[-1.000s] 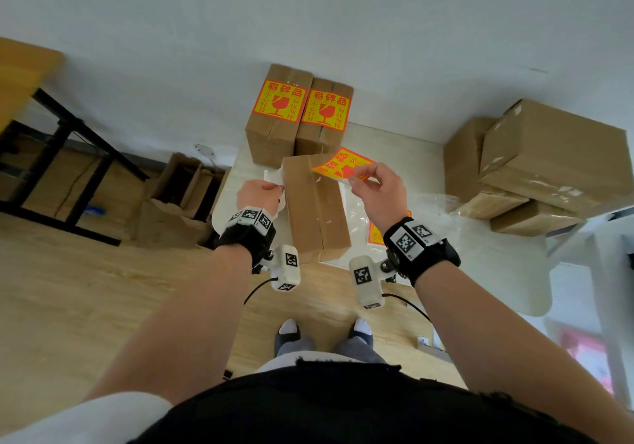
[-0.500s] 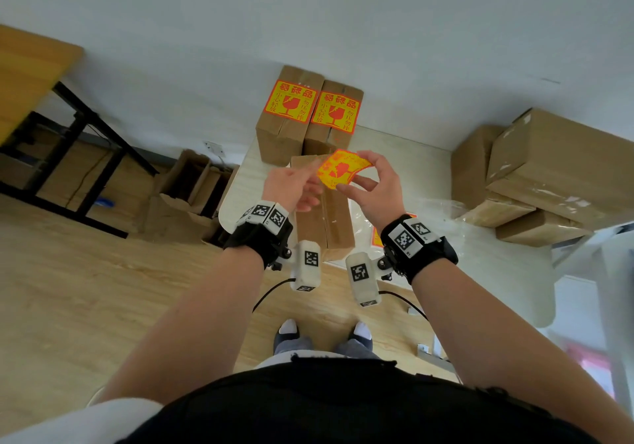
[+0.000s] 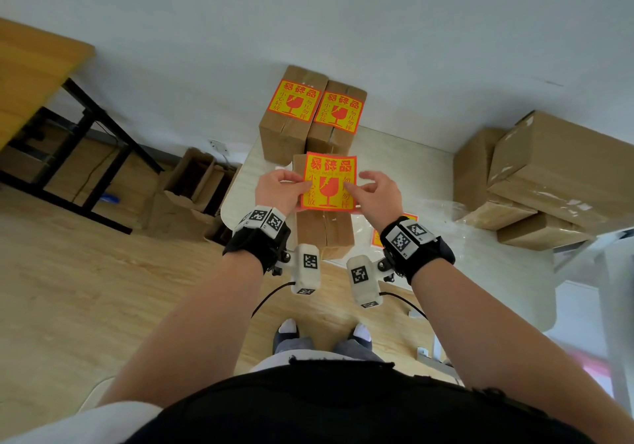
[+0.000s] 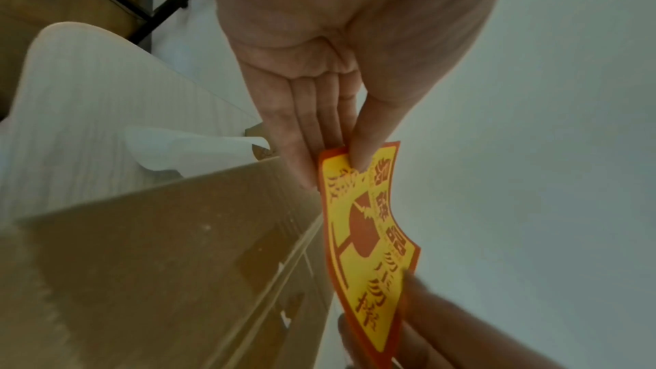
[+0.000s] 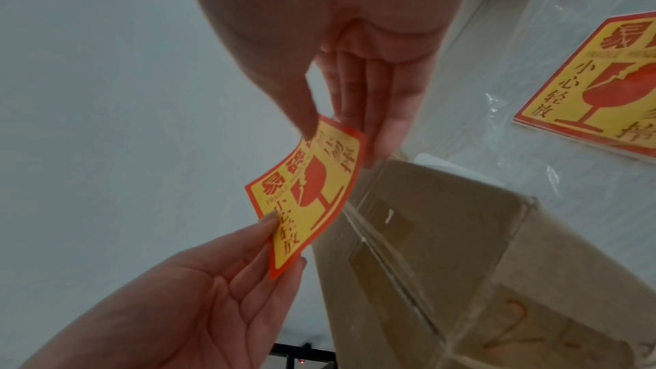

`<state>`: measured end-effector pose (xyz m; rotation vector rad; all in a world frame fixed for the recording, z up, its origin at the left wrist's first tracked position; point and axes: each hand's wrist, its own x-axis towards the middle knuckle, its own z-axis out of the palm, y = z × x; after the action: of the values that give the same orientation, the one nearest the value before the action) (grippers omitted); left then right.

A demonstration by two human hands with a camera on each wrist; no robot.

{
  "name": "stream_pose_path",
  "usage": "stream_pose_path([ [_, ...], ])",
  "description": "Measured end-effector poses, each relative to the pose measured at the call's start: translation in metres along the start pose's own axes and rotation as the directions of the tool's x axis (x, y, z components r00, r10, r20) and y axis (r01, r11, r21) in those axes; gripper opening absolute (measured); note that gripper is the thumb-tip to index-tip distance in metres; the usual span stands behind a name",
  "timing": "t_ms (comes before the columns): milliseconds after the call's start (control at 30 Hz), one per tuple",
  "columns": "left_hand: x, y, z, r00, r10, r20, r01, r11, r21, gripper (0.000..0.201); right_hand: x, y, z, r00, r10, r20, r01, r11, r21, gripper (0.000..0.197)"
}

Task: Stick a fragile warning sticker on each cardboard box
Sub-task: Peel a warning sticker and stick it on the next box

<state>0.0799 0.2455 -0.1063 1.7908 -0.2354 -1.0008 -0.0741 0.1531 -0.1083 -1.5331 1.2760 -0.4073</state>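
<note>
A yellow and red fragile sticker [image 3: 329,180] is held flat above the far end of a bare cardboard box [image 3: 324,234] on the white table [image 3: 404,169]. My left hand [image 3: 284,191] pinches its left edge between thumb and fingers. My right hand [image 3: 375,193] pinches its right edge the same way. In the left wrist view the sticker [image 4: 369,237] hovers just above the box top [image 4: 177,263]. The right wrist view shows the sticker [image 5: 305,195] slightly bowed between both hands, apart from the box [image 5: 444,249]. Two boxes behind carry stickers [image 3: 294,100] [image 3: 338,110].
A stack of spare stickers [image 5: 596,86] lies on clear plastic to the right of the box. Peeled white backing paper [image 4: 191,153] lies left of it. Plain boxes [image 3: 549,176] are piled at the table's right end. Open cartons [image 3: 195,189] stand on the floor to the left.
My left hand left the box side and took the sticker's left edge. Both hands turned the sticker face up and flattened it over the box.
</note>
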Motion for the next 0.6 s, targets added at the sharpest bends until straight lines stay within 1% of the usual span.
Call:
stream_pose_path([
  [67,-0.002,-0.004,-0.001,1.0,-0.018,-0.02,0.018,1.0,-0.021,0.015,0.001,0.002,0.0,1.0,0.006,-0.009,-0.007,0.997,-0.076,0.019],
  [100,-0.003,-0.005,-0.002,0.999,-0.026,-0.032,0.026,0.999,-0.021,0.014,0.002,0.004,0.001,1.0,0.0,-0.008,-0.001,0.995,-0.101,0.007],
  [133,-0.004,-0.007,-0.003,0.999,-0.027,-0.044,0.026,1.0,-0.009,0.014,0.002,0.005,0.002,1.0,-0.009,-0.007,0.008,0.993,-0.122,0.004],
  [200,-0.004,-0.01,-0.004,0.995,0.012,-0.097,-0.005,0.997,0.072,0.015,0.005,0.008,0.007,1.0,-0.02,-0.005,0.018,0.987,-0.158,0.014],
  [233,-0.005,-0.012,-0.004,0.99,0.049,-0.132,-0.032,0.991,0.126,0.015,0.005,0.007,0.009,1.0,-0.024,-0.006,0.022,0.986,-0.166,0.014],
  [300,-0.003,-0.016,-0.002,0.975,0.122,-0.187,-0.08,0.972,0.221,0.016,0.004,0.005,0.013,0.998,-0.055,-0.018,0.05,0.981,-0.186,0.008],
  [333,-0.002,-0.018,-0.002,0.968,0.147,-0.202,-0.093,0.963,0.254,0.016,0.004,0.005,0.014,0.997,-0.074,-0.03,0.067,0.979,-0.195,0.005],
  [400,-0.002,-0.02,-0.002,0.96,0.163,-0.228,-0.096,0.956,0.279,0.014,0.004,0.006,0.014,0.994,-0.099,-0.045,0.087,0.973,-0.214,0.006],
  [500,0.001,-0.02,-0.003,0.958,0.161,-0.239,-0.082,0.947,0.311,0.014,0.005,0.011,0.012,0.994,-0.09,-0.056,0.076,0.975,-0.207,0.009],
  [600,0.003,-0.019,-0.003,0.962,0.18,-0.204,-0.095,0.924,0.371,0.013,0.007,0.014,0.011,0.996,-0.077,-0.043,0.067,0.977,-0.205,0.008],
])
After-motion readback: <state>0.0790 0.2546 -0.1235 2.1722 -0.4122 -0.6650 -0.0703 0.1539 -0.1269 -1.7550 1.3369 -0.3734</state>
